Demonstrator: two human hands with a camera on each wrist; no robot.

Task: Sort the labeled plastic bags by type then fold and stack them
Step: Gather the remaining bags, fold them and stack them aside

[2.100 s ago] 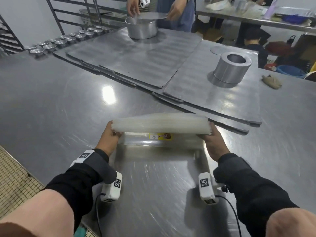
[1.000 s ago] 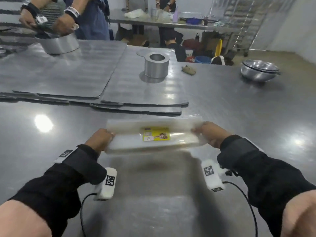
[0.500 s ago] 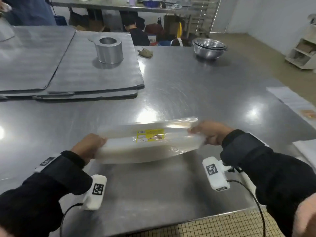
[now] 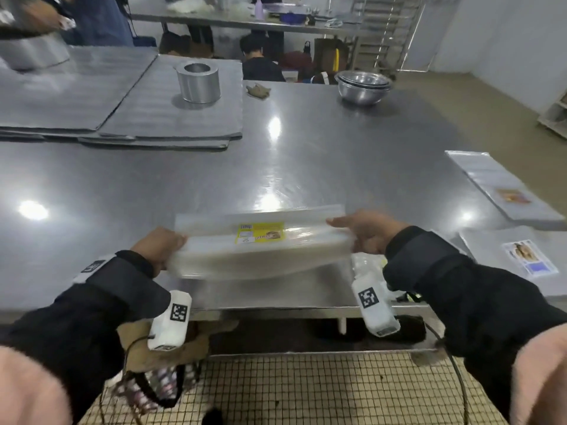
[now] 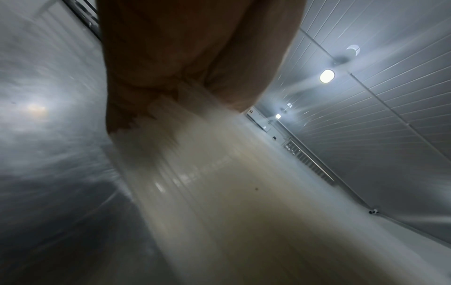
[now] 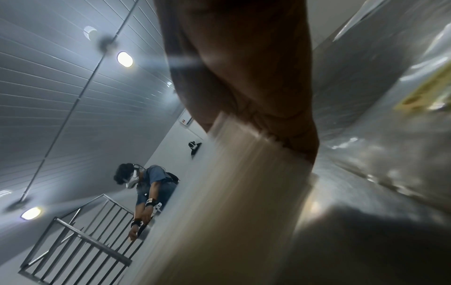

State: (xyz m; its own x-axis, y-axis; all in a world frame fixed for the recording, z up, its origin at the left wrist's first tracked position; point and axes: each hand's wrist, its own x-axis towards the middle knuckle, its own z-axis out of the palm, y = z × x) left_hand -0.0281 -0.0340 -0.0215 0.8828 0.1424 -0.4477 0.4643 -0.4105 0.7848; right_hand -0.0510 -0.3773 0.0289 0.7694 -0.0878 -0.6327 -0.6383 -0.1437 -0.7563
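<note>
A thick folded bundle of clear plastic bags [image 4: 260,250] with a yellow label [image 4: 260,232] hangs just above the steel table [image 4: 276,167] near its front edge. My left hand [image 4: 159,246] grips its left end and my right hand [image 4: 365,234] grips its right end. From the left wrist view the blurred bundle [image 5: 219,192] runs out from under my left hand [image 5: 185,63]. The right wrist view shows its pale edge [image 6: 231,192] under my right hand [image 6: 244,77]. Two more bag stacks lie at the right: one with a white and blue label [image 4: 521,259], one with an orange label [image 4: 503,188].
Grey foam mats [image 4: 171,118] cover the table's far left, with a metal ring [image 4: 198,82] on them. Nested steel bowls [image 4: 363,87] and a crumpled cloth [image 4: 258,90] sit at the back. Other people work behind. Tiled floor [image 4: 306,391] shows below the front edge.
I have folded the bags into a bundle, lifted it and carried it to the right along the table, and the stacks at the right have come into view.
</note>
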